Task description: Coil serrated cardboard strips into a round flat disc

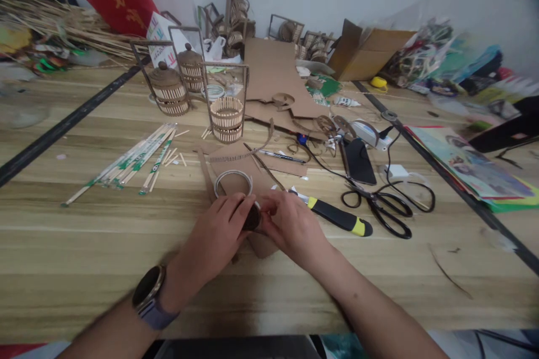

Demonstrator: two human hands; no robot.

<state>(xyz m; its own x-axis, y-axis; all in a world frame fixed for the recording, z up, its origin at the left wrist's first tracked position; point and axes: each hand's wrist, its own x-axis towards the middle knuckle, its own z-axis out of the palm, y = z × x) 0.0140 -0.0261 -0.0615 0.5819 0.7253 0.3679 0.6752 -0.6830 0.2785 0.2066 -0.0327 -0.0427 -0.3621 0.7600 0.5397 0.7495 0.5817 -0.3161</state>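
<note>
My left hand (219, 235) and my right hand (290, 227) meet over a piece of brown cardboard (263, 247) on the wooden table (84, 247). Both hands pinch a small dark round cardboard piece (252, 219) between their fingertips. My left wrist wears a watch (149, 294). Just beyond the hands lies a roll of clear tape (233, 182) on more cardboard scraps. To the right of my right hand lies a black-and-yellow utility knife (337, 216).
Black scissors (385, 205), a phone (360, 160) and a glue gun with cable (370, 134) lie right. Wrapped chopsticks (130, 162) lie left. Small stick baskets in frames (227, 118) and a cardboard sheet (273, 78) stand behind. Magazines (471, 168) sit far right.
</note>
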